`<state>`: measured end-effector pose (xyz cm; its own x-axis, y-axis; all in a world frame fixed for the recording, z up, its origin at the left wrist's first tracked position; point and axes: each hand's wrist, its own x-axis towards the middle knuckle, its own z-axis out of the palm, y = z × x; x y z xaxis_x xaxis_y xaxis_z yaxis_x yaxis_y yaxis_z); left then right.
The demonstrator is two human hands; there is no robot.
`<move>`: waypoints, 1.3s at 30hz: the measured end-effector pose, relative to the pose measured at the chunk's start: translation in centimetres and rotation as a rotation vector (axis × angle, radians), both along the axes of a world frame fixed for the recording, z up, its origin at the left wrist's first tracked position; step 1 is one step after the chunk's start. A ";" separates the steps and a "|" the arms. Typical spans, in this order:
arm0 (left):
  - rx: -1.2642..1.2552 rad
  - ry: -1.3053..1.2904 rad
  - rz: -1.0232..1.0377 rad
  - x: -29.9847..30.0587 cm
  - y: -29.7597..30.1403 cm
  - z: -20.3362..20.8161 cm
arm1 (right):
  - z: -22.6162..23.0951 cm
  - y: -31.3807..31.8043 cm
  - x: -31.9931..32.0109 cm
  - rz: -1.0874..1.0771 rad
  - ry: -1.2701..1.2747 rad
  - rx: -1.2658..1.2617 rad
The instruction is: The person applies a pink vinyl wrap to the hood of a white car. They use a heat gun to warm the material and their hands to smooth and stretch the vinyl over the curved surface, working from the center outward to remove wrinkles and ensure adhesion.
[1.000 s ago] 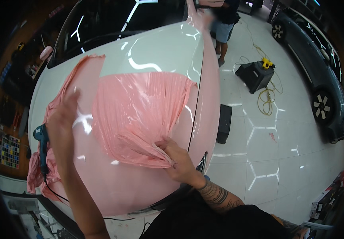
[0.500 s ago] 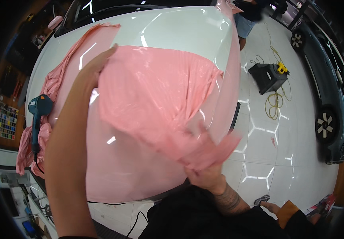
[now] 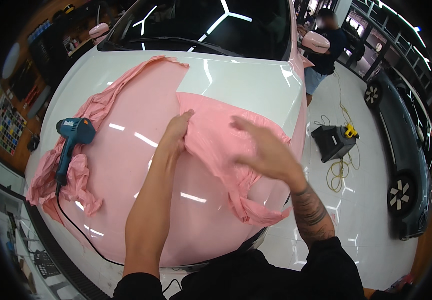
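Film point(image 3: 211, 122), left hand point(image 3: 177, 131) gripping its edge, right hand point(image 3: 268, 150) spread above, lettered heat gun point(image 3: 77, 131)

Glossy, wrinkled plastic-looking film point(image 3: 211, 137), smooth glossy hood point(image 3: 248, 82), plastic-bodied heat gun point(image 3: 79, 131).

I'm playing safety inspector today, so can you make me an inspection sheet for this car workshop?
Surface: car hood, mostly pink, white toward the windshield.
Job's things: loose pink sheet on the hood, its lower end bunched up.
Clutter: heat gun lying on crumpled pink film.
Left hand: at the sheet's left edge; grip unclear.
Right hand: open, blurred, over the sheet; contact unclear.
Cables: dark cord from the heat gun; yellow cord on the floor.
Surroundings: dark car, black box, another person.
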<state>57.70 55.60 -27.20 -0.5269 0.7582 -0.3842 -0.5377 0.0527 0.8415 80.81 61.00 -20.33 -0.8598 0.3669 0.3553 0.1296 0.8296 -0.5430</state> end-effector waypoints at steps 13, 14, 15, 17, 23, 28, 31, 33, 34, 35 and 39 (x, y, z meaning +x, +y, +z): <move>0.129 -0.091 0.040 4.8 -3.4 -0.5 | -7.7 -2.0 -6.4 0.185 0.441 -0.424; 0.120 -0.096 0.042 4.7 -3.5 -1.2 | -7.9 -2.7 -6.3 0.154 0.496 -0.512; 0.109 -0.104 0.039 4.7 -3.6 -1.7 | -8.3 -3.2 -6.1 0.117 0.549 -0.602; 0.102 -0.154 0.058 5.9 -4.0 -1.2 | -8.5 -3.8 -6.0 0.078 0.619 -0.535; 0.123 -0.251 0.048 8.3 -6.0 -1.3 | -7.8 -6.7 -3.8 -0.054 0.640 -0.718; 0.156 -0.179 0.033 10.5 -8.1 -1.8 | -6.9 -8.1 -1.1 -0.011 0.541 -0.674; 0.159 -0.189 0.054 12.2 -9.3 -1.0 | -6.9 -8.7 0.2 0.012 0.529 -0.661; 0.171 -0.156 0.026 12.3 -9.6 -2.6 | -7.3 -8.9 1.0 0.026 0.496 -0.640; 0.168 -0.150 0.024 12.6 -9.8 -2.7 | -7.4 -9.1 1.3 0.026 0.493 -0.657; 0.166 -0.145 0.020 12.9 -10.0 -2.9 | -7.4 -9.3 1.5 0.024 0.489 -0.674; 0.160 -0.095 0.076 14.0 -10.7 -4.1 | -7.0 -10.1 2.8 0.041 0.419 -0.773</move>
<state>71.70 44.88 -31.28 -0.5523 0.7729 -0.3123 -0.6123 -0.1219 0.7812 83.65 50.90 -27.33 -0.7325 0.6066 0.3090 -0.2279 0.2093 -0.9509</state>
